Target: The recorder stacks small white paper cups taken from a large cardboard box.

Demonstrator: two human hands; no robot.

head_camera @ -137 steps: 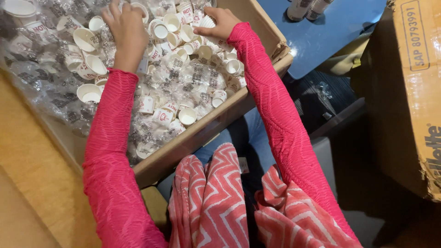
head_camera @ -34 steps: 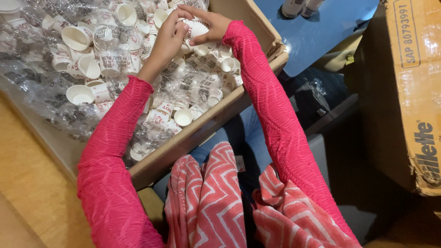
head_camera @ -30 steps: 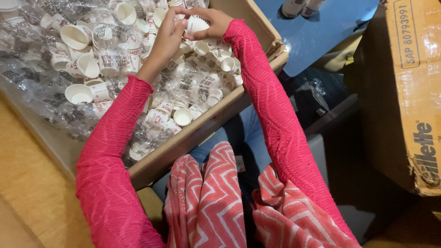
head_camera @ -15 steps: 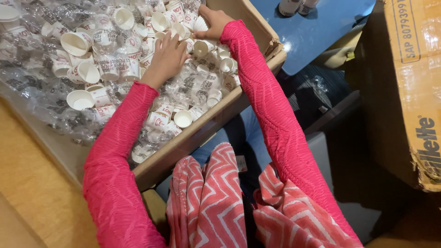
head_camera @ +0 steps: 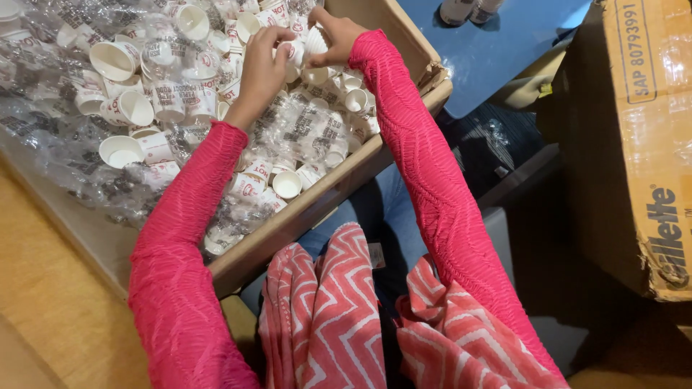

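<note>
Cardboard box (head_camera: 328, 193), many paper cups (head_camera: 119, 59), two hands (head_camera: 263, 68) gripping one cup (head_camera: 315, 42)

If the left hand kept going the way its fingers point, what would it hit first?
Probably the small white paper cup at its fingertips, which the left hand already seems to touch; the right hand is just beyond. Depth is unclear.

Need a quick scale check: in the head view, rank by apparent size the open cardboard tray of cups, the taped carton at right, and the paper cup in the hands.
1. open cardboard tray
2. taped carton, cropped by the frame, so unsure
3. paper cup, smallest
</note>
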